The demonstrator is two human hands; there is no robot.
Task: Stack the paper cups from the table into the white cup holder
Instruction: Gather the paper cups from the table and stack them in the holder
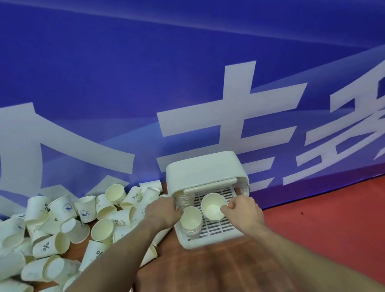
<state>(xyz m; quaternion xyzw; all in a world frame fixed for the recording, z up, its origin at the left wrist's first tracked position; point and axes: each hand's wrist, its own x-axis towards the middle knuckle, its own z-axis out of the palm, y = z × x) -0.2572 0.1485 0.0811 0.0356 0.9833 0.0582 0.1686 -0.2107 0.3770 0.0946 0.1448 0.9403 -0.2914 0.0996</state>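
The white cup holder [205, 170] stands on the table against the blue banner, its lid raised over a slotted tray [219, 225]. A stack of paper cups [191, 220] stands at the tray's left front, and another stack [185, 198] lies further back under the lid. My right hand [240, 208] pinches the rim of a single paper cup [214, 205] over the tray's middle. My left hand [164, 211] is at the holder's left edge, its fingertips by the front stack; whether it grips that stack I cannot tell. A pile of loose paper cups [53, 236] covers the table to the left.
The blue banner [178, 75] with large white characters rises right behind the holder. Brown table surface [201, 277] lies in front of the holder, between my forearms. A red floor [339, 225] shows to the right.
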